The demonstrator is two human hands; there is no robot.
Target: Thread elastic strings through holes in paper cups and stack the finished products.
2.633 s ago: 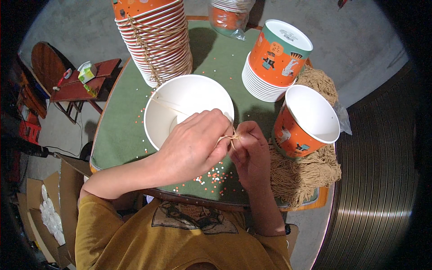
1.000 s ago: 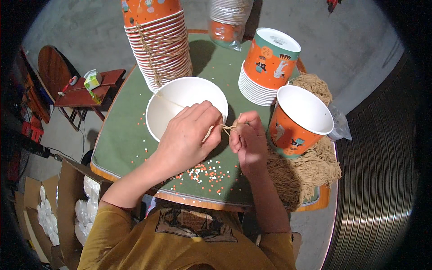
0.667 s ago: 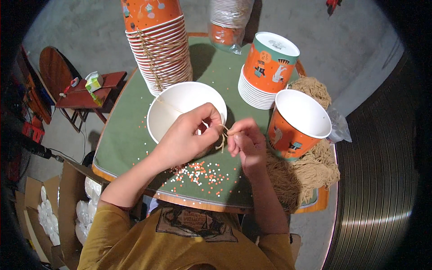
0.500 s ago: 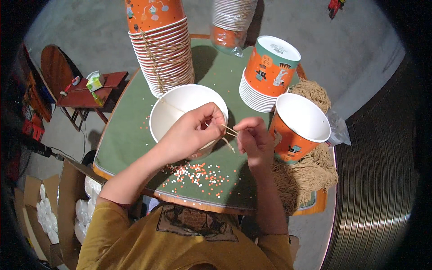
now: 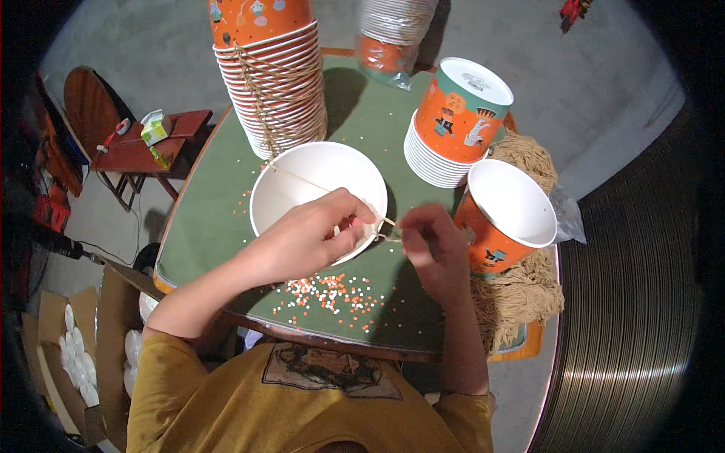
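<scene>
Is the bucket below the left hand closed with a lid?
No, the bucket is open, its white inside showing behind the left hand.

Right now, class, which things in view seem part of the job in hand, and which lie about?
Likely part:
cord at the left hand
bucket beneath
tan cord bundles
corded bucket stack

Likely lying about:
scattered dots
green-and-white packet
cardboard boxes

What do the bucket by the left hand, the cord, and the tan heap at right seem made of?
Bucket: probably paperboard, thin-walled, smooth and white inside; a coating is possible.
Cord: seemingly fibre or twisted paper, matte tan; too thin to settle.
Tan heap: likely yarn or string, dull, with loose strands.
</scene>
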